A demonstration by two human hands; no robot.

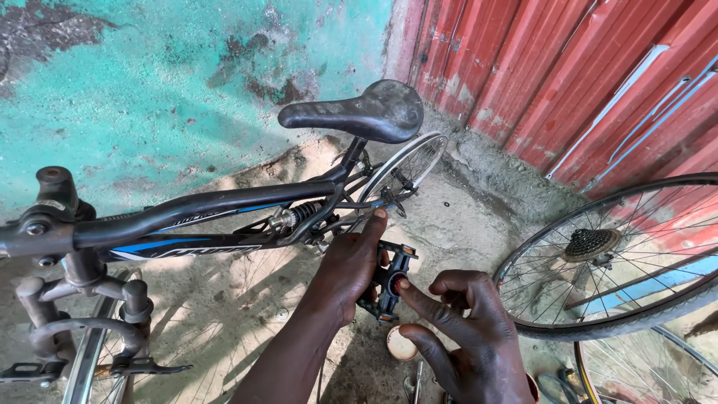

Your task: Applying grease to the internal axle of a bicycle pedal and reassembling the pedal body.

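Left hand (350,268) wraps around a black bicycle pedal (389,280), fingers closed on its body, index finger stretched up toward the frame. Right hand (467,329) sits just beside the pedal on the right, index fingertip pressed on the pedal's end cap, thumb curled below, other fingers folded in; it grips nothing that shows, only touches. Pedal sits low centre, below the saddle and beside the rear wheel, still on the bike as far as the view tells. Black mountain bike (202,217) with blue frame marks stands across the left half, black saddle (355,112) up top, rear wheel (404,168) behind it, handlebar stem (52,202) and front fork (82,299) at far left. Only container in view: a small round open tin (402,346) on the concrete floor (464,217) right under the hands, pale creamy contents, likely grease, cannot tell for sure. A loose bicycle wheel with sprocket cassette (613,262) leans at right, a second rim (636,366) partly visible beneath it. Behind: turquoise painted wall (172,82) with peeling patches, red corrugated metal sheet (568,75) at right.
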